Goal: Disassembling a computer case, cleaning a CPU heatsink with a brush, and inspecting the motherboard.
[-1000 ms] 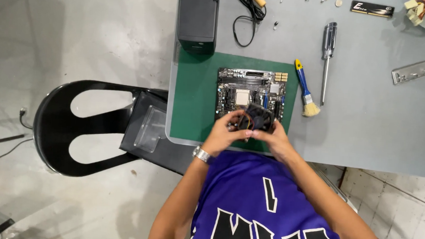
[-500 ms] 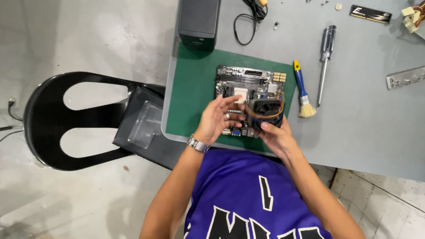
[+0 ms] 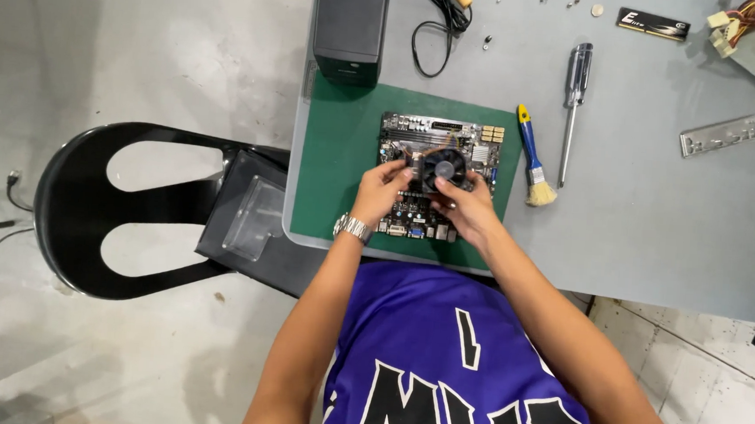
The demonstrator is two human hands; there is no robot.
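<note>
Both hands grasp a round black fan (image 3: 444, 167) over the board (image 3: 437, 174), which lies on a green mat (image 3: 338, 170) at the bench's near left corner. The left hand (image 3: 381, 191), a metal watch (image 3: 353, 228) on its wrist, has its fingers curled against the fan's left side; the right hand (image 3: 465, 207) has its fingers bent around the fan's right and near side. Whether the fan sits on the board or just above it cannot be told. Just right of the mat lie a brush (image 3: 533, 160) with a blue and yellow handle and a screwdriver (image 3: 572, 102), side by side. A black box (image 3: 350, 23) stands at the mat's far edge, a coiled cable (image 3: 437, 24) beside it. Toward the right edge lies a metal plate (image 3: 725, 135). A black chair (image 3: 124, 210) stands left of the bench
</note>
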